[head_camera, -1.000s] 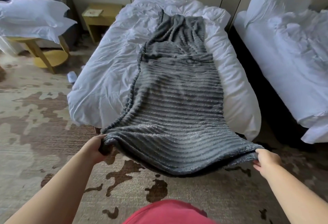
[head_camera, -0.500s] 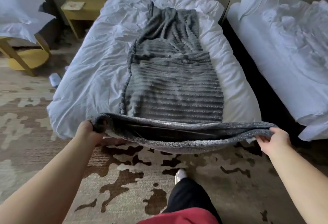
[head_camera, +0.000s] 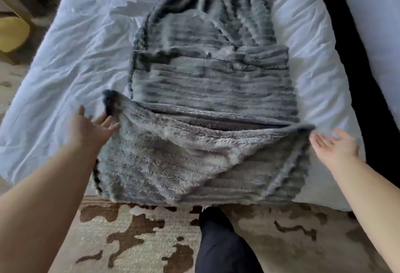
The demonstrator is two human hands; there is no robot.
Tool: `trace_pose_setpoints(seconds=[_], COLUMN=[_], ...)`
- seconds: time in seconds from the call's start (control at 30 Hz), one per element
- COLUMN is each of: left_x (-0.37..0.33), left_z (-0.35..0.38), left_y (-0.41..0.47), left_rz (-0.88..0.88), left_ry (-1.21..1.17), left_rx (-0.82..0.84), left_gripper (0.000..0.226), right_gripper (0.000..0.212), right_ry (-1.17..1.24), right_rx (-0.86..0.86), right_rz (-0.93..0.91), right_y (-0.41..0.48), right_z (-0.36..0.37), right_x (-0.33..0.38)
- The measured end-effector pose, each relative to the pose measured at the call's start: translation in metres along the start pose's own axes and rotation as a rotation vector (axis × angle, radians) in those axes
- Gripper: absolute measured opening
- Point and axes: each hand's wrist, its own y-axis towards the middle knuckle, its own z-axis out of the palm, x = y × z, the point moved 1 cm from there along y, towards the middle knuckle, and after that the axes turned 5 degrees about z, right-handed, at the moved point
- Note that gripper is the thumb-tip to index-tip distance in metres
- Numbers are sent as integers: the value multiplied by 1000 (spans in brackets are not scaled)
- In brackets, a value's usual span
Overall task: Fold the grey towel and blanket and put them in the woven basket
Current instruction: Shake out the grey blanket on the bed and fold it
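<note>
Left hand (head_camera: 91, 130) is spread open, palm down, its fingertips just touching the left corner of the grey blanket's (head_camera: 207, 91) folded-over flap; it grips nothing. Right hand (head_camera: 334, 147) is likewise open, palm turned inward with fingers loosely extended, just beside the flap's right corner, and whether it touches the fabric cannot be told. Between the two hands the near end of the blanket is turned back on itself, showing its fuzzy underside, with the flap's edge sagging across the middle and a dark gap under the fold. Beyond it the blanket runs lengthwise up the bed (head_camera: 71, 60), ribbed side up, rumpled and bunched toward the far end. White, wrinkled bedding shows on both sides of it. Below the bed's near edge lies a patterned tan and brown carpet (head_camera: 138, 236), where a dark trouser leg (head_camera: 220, 244) stands. A yellow piece of furniture (head_camera: 13, 32) sits at the far left, and a second white bed (head_camera: 381, 17) at the far right.
</note>
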Motion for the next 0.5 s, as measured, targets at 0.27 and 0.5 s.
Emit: trace_pose_setpoints(seconds=[0.27,0.5], left_x=[72,86], left_z=[9,31], left_y=[13,22], left_rz=[-78,609], left_ry=[401,1795], left_rx=[-78,351], left_gripper=[50,65], right_gripper=[17,49], right_ry=[-448,-1680], right_rx=[-56,70], right_rz=[120,-734], right_y=[60,66], right_z=[27,46], right_x=[-53,-51])
